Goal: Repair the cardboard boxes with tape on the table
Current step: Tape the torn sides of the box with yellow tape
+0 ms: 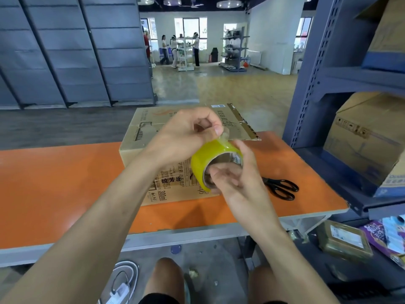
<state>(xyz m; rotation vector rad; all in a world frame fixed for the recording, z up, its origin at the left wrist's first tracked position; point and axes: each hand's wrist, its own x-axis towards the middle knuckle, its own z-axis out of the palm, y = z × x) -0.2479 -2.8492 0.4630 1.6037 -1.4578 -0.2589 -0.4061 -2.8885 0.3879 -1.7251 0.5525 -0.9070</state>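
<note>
A brown cardboard box with printed text stands on the orange table, one flap raised at its far right. Above the box I hold a roll of yellowish clear tape. My right hand grips the roll, fingers reaching into its core. My left hand pinches the loose tape end at the top of the roll between thumb and forefinger. The hands and roll hide part of the box's front face.
Black scissors lie on the table to the right of the box. A blue metal shelf rack with cardboard boxes stands close on the right. Packages lie on its lowest shelf. Several people stand far back in the room.
</note>
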